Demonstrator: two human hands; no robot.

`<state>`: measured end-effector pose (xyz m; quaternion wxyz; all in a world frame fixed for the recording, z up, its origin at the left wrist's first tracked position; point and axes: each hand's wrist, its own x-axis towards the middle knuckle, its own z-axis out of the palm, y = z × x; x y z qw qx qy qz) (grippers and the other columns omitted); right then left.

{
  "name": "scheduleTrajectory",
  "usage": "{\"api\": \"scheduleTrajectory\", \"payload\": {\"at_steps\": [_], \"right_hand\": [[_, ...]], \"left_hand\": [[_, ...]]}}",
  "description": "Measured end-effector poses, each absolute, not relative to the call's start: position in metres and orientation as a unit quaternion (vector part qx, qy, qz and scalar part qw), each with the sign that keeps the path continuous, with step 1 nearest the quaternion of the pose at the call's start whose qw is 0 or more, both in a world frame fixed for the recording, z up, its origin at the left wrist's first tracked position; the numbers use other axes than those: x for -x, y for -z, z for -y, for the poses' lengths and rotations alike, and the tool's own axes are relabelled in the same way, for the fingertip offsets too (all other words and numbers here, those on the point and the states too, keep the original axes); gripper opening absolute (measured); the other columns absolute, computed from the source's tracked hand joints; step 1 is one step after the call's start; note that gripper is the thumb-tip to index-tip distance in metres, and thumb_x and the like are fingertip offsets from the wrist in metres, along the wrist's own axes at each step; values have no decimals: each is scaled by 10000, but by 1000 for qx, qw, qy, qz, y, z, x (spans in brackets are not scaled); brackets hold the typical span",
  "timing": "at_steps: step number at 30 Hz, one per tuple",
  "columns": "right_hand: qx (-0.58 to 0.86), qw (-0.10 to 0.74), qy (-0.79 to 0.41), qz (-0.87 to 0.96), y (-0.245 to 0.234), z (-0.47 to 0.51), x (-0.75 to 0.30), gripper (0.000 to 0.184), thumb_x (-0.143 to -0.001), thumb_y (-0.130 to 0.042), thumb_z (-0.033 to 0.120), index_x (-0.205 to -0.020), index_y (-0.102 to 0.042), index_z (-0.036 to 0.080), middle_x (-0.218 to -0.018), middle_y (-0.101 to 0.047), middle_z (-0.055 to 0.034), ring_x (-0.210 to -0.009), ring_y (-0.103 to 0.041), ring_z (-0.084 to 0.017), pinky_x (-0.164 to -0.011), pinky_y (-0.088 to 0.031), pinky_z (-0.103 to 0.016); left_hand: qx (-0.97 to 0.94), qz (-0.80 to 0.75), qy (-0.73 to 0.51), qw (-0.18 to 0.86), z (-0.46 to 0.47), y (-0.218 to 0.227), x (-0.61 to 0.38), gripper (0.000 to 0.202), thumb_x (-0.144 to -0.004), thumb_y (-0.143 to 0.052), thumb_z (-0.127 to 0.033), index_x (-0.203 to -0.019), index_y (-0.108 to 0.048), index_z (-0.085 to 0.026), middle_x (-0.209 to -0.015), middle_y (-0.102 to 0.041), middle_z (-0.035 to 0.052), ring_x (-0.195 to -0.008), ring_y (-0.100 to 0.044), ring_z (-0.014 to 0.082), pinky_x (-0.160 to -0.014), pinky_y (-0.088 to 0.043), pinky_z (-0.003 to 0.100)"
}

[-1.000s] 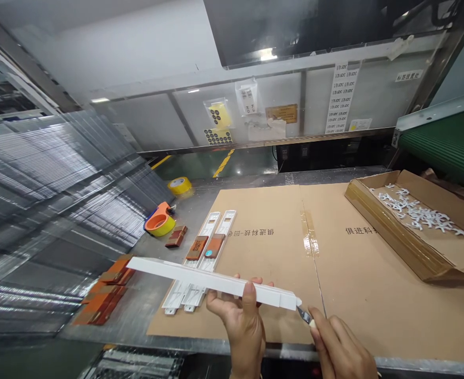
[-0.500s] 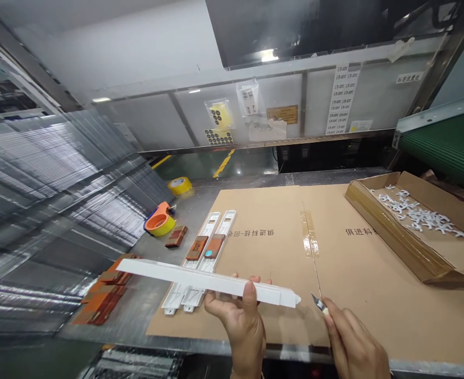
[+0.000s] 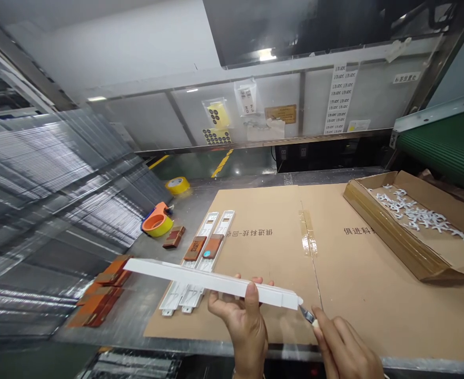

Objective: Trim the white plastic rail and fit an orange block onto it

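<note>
The surface (image 3: pixel 200 192) carries a cardboard sheet (image 3: pixel 358 284) across its middle and right. At far left stand stacked clear trays (image 3: pixel 50 184). A shallow box (image 3: pixel 405 231) of small white scraps sits at right. Two white strips (image 3: pixel 200 252) lie at the sheet's left edge, brown blocks (image 3: pixel 97 295) to their left, and a tape dispenser (image 3: pixel 156 221) and tape roll (image 3: pixel 177 184) farther off. Held above the near edge is a long white bar (image 3: pixel 211 281), slanting from left down to right. The left hand (image 3: pixel 243 321) is closed around the bar near its right end, thumb on top. The right hand (image 3: pixel 344 350) is closed on a small knife (image 3: pixel 307 315), whose blade tip touches the bar's right end.
</note>
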<state>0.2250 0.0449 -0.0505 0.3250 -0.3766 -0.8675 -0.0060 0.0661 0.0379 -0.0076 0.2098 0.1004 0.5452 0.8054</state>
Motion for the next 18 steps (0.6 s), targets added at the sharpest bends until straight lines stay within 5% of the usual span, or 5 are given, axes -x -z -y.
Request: {"api": "scheduleTrajectory", "payload": {"at_steps": [18], "right_hand": [[381,322,25,866,55,-48,-230,314,-974,-382,261,-1175,-580,125,-688,-601,-26,-598,-603,-119,-535,-409,-206]], "left_hand": [[-95,-529,-815,215,-34,11,-68,581,-745,-715,-357,-1124,-276,-376,-1140,-385,35,-810,-584,175,-671,-594,462]]}}
